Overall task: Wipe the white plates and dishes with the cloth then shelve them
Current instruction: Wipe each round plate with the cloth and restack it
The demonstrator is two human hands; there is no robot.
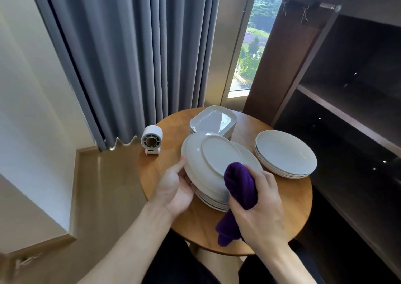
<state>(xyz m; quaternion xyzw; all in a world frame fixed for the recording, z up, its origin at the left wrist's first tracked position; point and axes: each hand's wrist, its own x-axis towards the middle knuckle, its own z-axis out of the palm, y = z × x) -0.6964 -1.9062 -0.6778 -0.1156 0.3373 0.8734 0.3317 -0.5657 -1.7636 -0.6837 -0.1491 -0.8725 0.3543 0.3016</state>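
Note:
My left hand (pixel 176 187) grips the near-left rim of a round white plate (pixel 213 156), held tilted with its underside facing me. My right hand (pixel 257 205) is closed around a bunched purple cloth (pixel 239 186), which presses on the plate's lower right part. Under the held plate a stack of round white plates (pixel 213 202) rests on the round wooden table (pixel 288 205). A second stack of round plates (pixel 285 153) lies at the right. Rectangular white dishes (pixel 213 120) are stacked at the back.
A small white fan-like device (pixel 151 139) stands on the table's left edge. A dark wooden shelf unit (pixel 347 101) with open shelves rises just right of the table. Grey curtains (pixel 134 51) and a window are behind; a pale wall is at the left.

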